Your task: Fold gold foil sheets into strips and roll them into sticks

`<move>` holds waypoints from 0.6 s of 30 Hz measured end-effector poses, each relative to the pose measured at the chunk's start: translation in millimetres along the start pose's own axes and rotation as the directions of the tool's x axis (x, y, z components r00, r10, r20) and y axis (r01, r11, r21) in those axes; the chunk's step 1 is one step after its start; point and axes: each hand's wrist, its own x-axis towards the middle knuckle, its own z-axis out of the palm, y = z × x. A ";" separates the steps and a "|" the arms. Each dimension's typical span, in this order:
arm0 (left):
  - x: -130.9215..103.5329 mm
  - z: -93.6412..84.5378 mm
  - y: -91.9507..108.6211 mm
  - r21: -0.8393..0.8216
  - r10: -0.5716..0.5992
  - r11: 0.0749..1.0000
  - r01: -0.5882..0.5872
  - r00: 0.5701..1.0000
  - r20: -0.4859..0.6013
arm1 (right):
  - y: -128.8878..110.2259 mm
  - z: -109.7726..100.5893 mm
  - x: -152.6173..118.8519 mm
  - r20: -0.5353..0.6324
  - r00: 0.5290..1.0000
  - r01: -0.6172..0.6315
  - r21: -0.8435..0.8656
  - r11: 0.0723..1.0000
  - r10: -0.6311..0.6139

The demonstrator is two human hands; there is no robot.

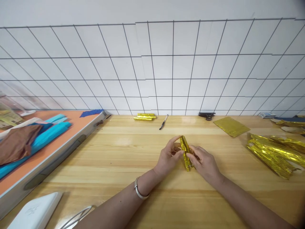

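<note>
Between your hands (185,155) you have a narrow strip of shiny gold foil (184,152), crinkled and folded lengthwise, with a dark gap showing along its upper part. It's held just above or against the desk (114,171), tilted, its upper end leaning slightly to your left.

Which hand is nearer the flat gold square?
Right. The right hand is on the near side of the square, to its left; the left hand is farther left, across the gold strip.
</note>
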 end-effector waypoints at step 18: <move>-1.6 0.4 0.7 0.233 0.162 0.957 -0.170 0.985 0.052 | 8.9 2.5 -1.8 -0.057 0.990 0.125 -0.102 0.987 -0.131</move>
